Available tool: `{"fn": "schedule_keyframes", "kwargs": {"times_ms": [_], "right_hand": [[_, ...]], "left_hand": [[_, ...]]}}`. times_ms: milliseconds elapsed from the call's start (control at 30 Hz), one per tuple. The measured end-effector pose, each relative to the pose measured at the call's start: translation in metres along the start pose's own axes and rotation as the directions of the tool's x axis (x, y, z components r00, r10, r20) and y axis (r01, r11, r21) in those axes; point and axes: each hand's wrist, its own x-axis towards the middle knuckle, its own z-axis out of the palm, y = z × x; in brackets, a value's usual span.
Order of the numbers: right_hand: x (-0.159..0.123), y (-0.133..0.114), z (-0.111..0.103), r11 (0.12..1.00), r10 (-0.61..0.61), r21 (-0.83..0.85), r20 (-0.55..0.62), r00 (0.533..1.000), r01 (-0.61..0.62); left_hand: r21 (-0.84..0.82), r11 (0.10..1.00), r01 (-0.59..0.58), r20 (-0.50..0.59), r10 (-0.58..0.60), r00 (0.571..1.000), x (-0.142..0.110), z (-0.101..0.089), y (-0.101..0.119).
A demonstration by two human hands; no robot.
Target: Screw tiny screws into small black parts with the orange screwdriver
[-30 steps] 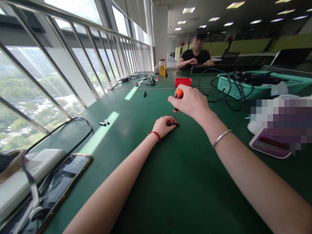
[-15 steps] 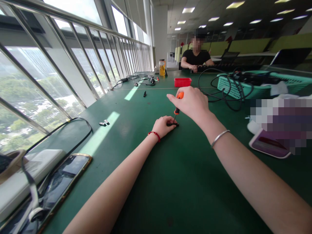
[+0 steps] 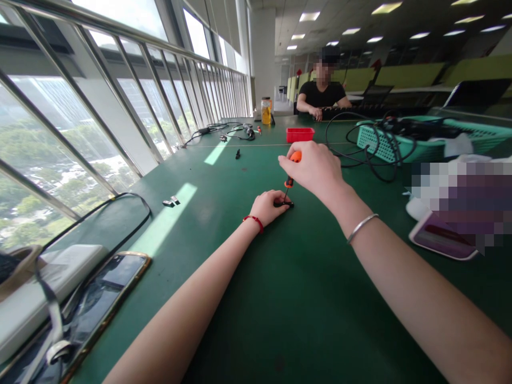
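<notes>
My right hand (image 3: pixel 314 162) is closed around the orange and black handle of a screwdriver (image 3: pixel 288 182). The shaft points down, slightly tilted, and its tip meets a small black part (image 3: pixel 286 204) on the green table (image 3: pixel 240 298). Pressed low against the tabletop, my left hand (image 3: pixel 269 207) pinches that black part between thumb and fingers. Its exact kind is too small to make out, and the fingers cover its left portion.
Small pieces (image 3: pixel 171 202) lie left of my hands, and a small black piece (image 3: pixel 238 154) farther back. Beyond are a red tray (image 3: pixel 300 135), a jar (image 3: pixel 266 111) and a teal basket (image 3: pixel 378 143) with cables. A phone (image 3: pixel 112 293) lies near left. A person (image 3: pixel 322 96) sits opposite.
The fingers of my right hand have curled in slightly around the screwdriver handle, the thumb shifting right. My left hand and the black part stay in place.
</notes>
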Motion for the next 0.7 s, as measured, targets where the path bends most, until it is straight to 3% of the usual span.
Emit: {"fn": "schedule_keyframes", "kwargs": {"times_ms": [700], "right_hand": [[0.0008,0.0011,0.0048,0.999,-0.004,0.038,0.019,1.0,0.004]], "left_hand": [[-0.012,1.0,-0.004,-0.024,0.004,1.0,-0.0003,0.0003,0.0015]]}}
